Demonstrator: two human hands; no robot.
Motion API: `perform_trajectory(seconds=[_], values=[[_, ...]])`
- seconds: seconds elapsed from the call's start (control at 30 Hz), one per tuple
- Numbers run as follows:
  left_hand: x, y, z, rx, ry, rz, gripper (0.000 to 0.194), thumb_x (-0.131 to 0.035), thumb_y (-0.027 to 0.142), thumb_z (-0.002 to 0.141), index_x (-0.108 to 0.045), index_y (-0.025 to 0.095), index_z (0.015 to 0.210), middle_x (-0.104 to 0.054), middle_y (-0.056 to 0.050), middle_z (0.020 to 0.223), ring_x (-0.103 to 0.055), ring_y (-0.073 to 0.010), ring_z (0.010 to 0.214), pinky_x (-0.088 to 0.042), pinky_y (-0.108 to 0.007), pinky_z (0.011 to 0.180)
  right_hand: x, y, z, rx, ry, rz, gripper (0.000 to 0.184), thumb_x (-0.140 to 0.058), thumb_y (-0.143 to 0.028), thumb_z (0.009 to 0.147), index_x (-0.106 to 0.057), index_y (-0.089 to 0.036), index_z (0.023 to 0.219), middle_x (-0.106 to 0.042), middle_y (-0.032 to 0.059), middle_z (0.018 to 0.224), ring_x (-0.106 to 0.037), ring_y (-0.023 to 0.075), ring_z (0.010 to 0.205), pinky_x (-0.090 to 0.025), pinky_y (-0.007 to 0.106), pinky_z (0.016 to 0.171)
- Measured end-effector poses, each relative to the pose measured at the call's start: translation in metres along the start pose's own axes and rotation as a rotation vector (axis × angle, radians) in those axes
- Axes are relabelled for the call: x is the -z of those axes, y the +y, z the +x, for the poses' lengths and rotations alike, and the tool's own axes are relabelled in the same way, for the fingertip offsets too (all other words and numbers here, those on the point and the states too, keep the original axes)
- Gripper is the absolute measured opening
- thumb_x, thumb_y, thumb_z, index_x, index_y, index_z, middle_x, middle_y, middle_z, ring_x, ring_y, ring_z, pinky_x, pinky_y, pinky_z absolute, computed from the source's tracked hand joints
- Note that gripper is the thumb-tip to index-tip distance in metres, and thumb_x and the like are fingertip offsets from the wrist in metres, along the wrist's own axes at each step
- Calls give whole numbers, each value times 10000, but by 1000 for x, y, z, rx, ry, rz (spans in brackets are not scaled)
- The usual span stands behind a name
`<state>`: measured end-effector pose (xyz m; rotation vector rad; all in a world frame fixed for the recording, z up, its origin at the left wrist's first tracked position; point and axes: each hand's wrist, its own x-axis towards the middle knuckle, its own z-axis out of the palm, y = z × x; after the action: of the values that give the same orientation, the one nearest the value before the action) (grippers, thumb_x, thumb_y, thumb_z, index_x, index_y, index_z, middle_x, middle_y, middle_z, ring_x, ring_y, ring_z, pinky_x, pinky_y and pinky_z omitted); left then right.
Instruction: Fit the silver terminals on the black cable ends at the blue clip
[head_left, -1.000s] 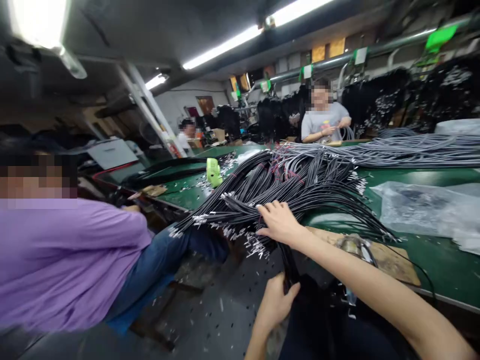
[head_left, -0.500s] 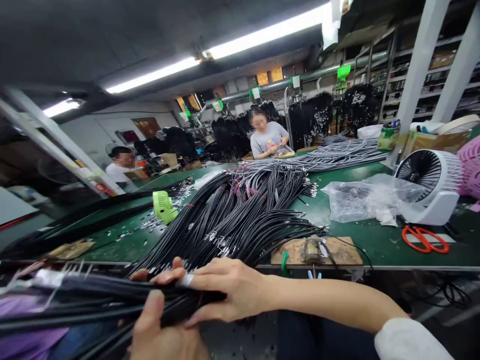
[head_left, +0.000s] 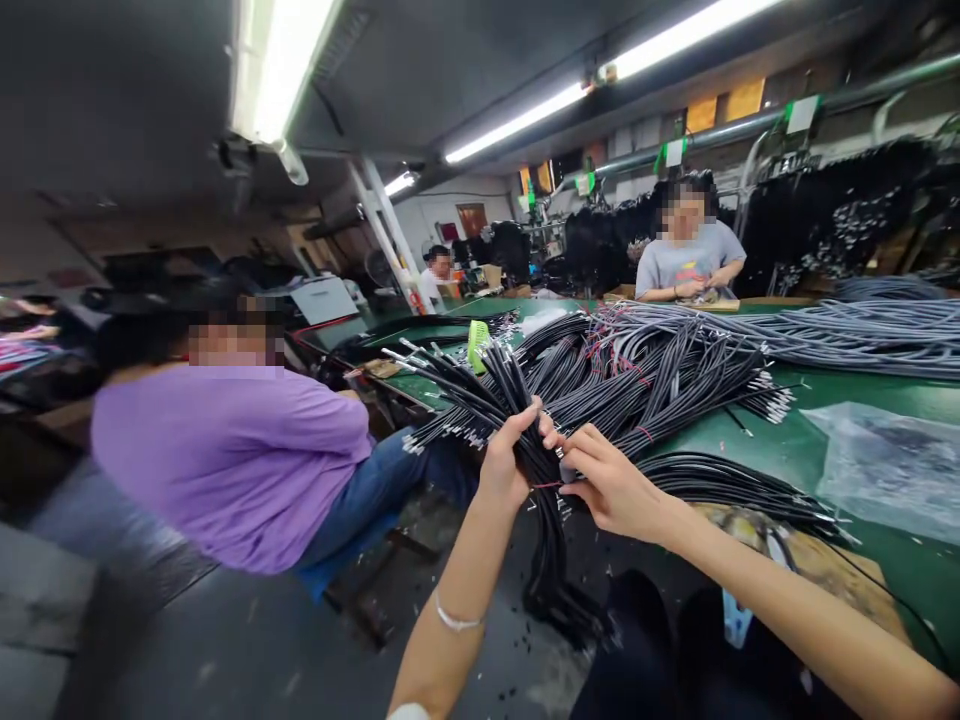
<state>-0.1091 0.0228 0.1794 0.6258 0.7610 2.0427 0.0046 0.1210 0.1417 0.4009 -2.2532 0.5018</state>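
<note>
My left hand [head_left: 514, 455] is wrapped round a bundle of black cables [head_left: 553, 550]. Its silvery ends fan out at the upper left, and its tail hangs below the table edge. A thin red tie [head_left: 546, 486] crosses the bundle just under that hand. Against the bundle's right side, the fingers of my right hand [head_left: 615, 485] are pinched together at the end of the red tie; the fingertips are partly hidden. Behind my hands, more black cables [head_left: 675, 400] lie heaped on the green table [head_left: 806, 385].
A person in a purple shirt [head_left: 232, 460] sits close on the left. Another person in grey [head_left: 694, 262] works across the table. Grey cables [head_left: 870, 335], a plastic bag [head_left: 892, 470], a green fan [head_left: 478, 345] and a wooden board [head_left: 847, 575] lie about.
My view has swung left. The bundle, blurred and level at the lower left before, now stands more upright in front of me. My right hand has moved from lying across it to a pinch.
</note>
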Motion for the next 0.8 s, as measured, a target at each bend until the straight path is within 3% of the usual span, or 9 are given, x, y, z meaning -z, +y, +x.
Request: perform_trajectory(seconds=[0.13,0.23,0.3,0.37,0.5,0.67,0.73,0.8], values=[[-11,1,5,-74,53,108,302,-752,239,642,-561,170,865,-575,51,584,-573,-107,534,-496,-266,623,-8,5,2,94,205,-53,156,-447,-45,873,-469,-199,871,-551,82,869,-499,214,816,-486,369,723],[-17,2,7,-106,98,140,302,-754,250,635,-556,167,848,-573,58,561,-565,-102,505,-490,-261,593,-8,8,6,-71,315,110,109,-492,-120,878,-446,-211,839,-517,21,756,-483,164,668,-451,296,621],[-19,3,7,-107,115,147,299,-755,265,624,-551,162,817,-569,59,543,-555,-99,485,-481,-251,561,0,9,10,-192,243,222,122,-519,-154,864,-436,-210,795,-497,-9,706,-459,139,616,-418,266,591],[-20,5,8,-111,133,143,297,-753,275,613,-548,157,792,-567,58,534,-545,-89,471,-482,-243,555,13,9,13,-261,82,292,135,-530,-177,856,-430,-206,771,-481,-27,674,-435,124,591,-386,248,570],[-25,10,11,-137,167,122,284,-744,270,607,-550,154,778,-554,67,524,-506,-65,435,-487,-234,545,39,7,17,-258,-182,228,92,-523,-181,863,-445,-200,818,-454,-46,653,-393,116,567,-333,236,553],[-35,23,19,-232,173,59,228,-713,232,636,-512,163,717,-523,72,518,-476,-49,418,-464,-199,502,44,-3,16,-206,-228,-6,178,-587,-266,876,-445,-185,947,-528,-4,759,-448,150,652,-359,261,625],[-41,34,24,-296,198,35,209,-690,224,666,-492,163,685,-500,75,516,-456,-36,402,-450,-179,486,42,-8,14,-144,-227,-183,79,-510,-240,933,-460,-183,907,-538,6,755,-436,154,644,-338,276,650],[-48,50,32,-335,209,27,199,-656,231,716,-475,163,665,-476,75,514,-440,-30,390,-430,-163,466,41,-11,12,-27,-242,-311,146,-428,-201,972,-475,-188,835,-542,5,742,-434,148,635,-308,290,675]])
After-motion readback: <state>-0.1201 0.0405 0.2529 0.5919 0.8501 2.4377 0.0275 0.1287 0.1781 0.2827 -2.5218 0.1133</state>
